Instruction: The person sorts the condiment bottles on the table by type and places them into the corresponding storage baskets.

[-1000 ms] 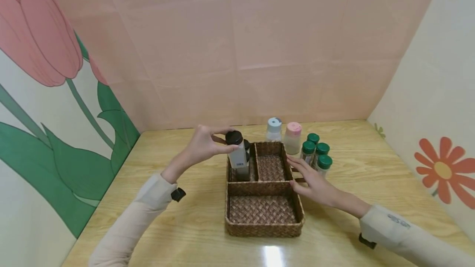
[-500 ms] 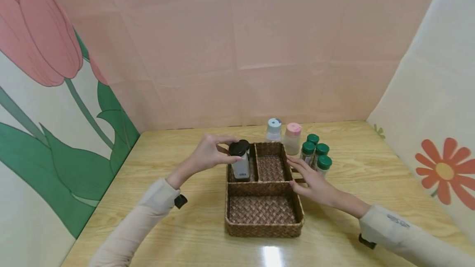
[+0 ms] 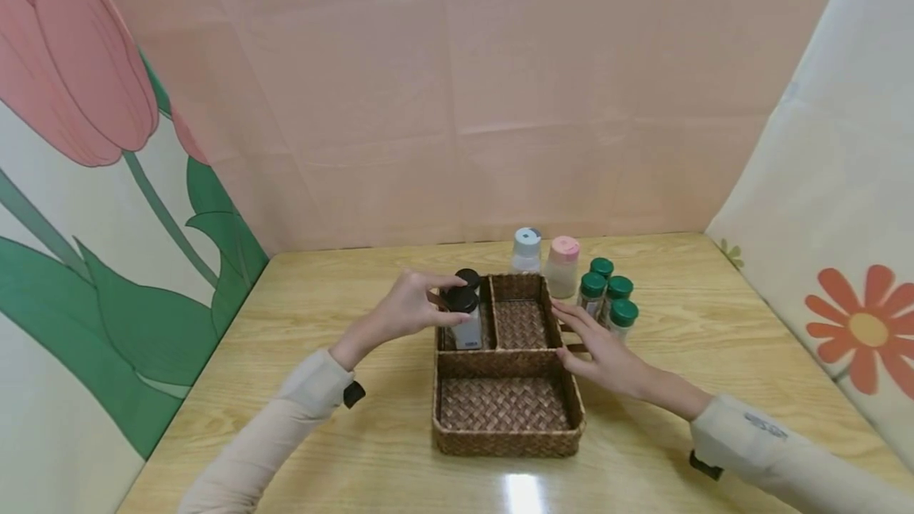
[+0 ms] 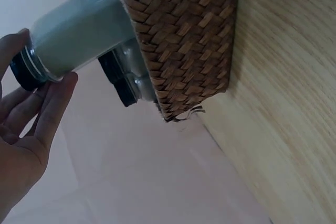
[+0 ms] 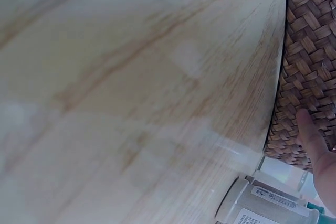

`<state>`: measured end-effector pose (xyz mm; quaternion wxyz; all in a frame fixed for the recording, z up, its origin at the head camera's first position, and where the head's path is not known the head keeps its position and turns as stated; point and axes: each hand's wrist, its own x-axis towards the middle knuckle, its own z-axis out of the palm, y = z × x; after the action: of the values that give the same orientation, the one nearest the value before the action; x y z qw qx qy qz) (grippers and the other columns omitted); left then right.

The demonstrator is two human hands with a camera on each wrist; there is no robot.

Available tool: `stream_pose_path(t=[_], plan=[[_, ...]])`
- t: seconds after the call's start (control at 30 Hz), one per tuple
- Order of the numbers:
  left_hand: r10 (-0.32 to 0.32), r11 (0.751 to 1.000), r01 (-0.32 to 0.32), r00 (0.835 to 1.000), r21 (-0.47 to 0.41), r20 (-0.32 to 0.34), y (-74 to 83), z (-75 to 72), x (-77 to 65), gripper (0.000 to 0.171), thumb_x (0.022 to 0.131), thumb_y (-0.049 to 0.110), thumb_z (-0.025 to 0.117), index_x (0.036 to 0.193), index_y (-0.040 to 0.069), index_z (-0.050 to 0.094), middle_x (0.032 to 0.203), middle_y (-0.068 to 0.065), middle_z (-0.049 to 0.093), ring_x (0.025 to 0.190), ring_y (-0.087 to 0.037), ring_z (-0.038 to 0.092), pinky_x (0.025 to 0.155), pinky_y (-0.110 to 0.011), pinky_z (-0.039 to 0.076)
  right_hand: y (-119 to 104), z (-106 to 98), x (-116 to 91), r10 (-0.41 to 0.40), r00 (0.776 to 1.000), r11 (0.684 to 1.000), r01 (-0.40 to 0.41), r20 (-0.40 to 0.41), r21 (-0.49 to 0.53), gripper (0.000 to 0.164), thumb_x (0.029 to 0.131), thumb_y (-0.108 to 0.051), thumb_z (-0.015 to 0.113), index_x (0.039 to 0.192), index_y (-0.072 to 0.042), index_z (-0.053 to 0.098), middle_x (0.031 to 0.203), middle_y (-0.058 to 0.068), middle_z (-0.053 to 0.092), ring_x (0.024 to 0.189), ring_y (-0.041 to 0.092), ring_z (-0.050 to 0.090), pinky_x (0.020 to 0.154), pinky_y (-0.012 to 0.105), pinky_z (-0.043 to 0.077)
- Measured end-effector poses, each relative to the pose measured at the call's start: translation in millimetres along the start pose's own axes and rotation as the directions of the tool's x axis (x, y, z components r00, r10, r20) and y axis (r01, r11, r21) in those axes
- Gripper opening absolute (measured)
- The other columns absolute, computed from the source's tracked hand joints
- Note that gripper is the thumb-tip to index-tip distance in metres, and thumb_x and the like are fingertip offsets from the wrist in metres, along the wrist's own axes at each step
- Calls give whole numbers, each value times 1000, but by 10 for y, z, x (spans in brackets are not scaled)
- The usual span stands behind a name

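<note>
My left hand [image 3: 401,308] pinches the black lid of a clear seasoning jar [image 3: 467,333] with pale contents. In the left wrist view this jar [image 4: 81,30] leans, its lower end inside the back-left compartment of the woven basket [image 3: 508,443]. Two more black-lidded jars [image 4: 126,92] stand behind it in that compartment. My right hand [image 3: 607,359] rests against the basket's right side, fingers extended near the rim and handle. A finger of the right hand [image 5: 320,150] presses the woven outer wall in the right wrist view.
Several green-lidded jars [image 3: 620,289] stand right of the basket on the wooden table [image 3: 343,450]. Behind the basket are a blue-capped bottle [image 3: 527,251] and a pink-capped bottle [image 3: 562,268]. The basket's back-right and front compartments hold nothing. A pink backdrop [image 3: 457,101] closes off the rear.
My left hand has lowered the jar into the back-left compartment and brought it slightly toward the front, uncovering another black lid behind. The right hand and the basket have stayed put.
</note>
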<state>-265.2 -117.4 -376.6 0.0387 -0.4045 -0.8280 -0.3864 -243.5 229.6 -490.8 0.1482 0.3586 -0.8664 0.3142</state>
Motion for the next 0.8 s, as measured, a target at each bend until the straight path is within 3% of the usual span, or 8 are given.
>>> stream_pose_path(t=[0.13, 0.4, 0.67, 0.8], plan=[[16, 998, -17, 1000, 64, 13, -30, 37, -5, 51, 84, 21, 82, 125, -4, 66, 105, -17, 72, 62, -6, 68, 50, -19, 51, -5, 7, 9, 4, 1000, 1000, -4, 1, 10, 63, 91, -9, 67, 145, 8, 42, 149, 21, 39, 116, 37, 58, 82, 45, 56], [5, 993, -9, 999, 115, 41, -61, 127, -46, 51, 84, 24, 82, 126, -1, 66, 87, -10, 74, 46, 2, 56, 45, -20, 47, -1, 10, 8, 6, 1000, 1000, -6, 0, 21, 62, 90, -7, 67, 144, 9, 41, 149, 23, 38, 115, 38, 59, 81, 43, 57], [34, 989, -39, 999, 146, 37, -130, 253, -69, 50, 81, 19, 84, 123, -2, 68, 91, -9, 73, 61, -11, 66, 58, -16, 51, -28, 4, 4, 15, 1000, 1000, -15, -2, 23, 62, 90, -7, 67, 145, 8, 41, 148, 24, 39, 116, 38, 58, 82, 43, 57], [23, 989, -30, 999, 144, 49, -142, 274, -83, 51, 81, 20, 84, 124, -3, 67, 90, -8, 74, 59, -8, 64, 57, -16, 51, -28, 4, 2, 18, 1000, 999, -18, -1, 32, 63, 91, -7, 67, 147, 6, 40, 149, 23, 39, 117, 38, 58, 82, 42, 57]])
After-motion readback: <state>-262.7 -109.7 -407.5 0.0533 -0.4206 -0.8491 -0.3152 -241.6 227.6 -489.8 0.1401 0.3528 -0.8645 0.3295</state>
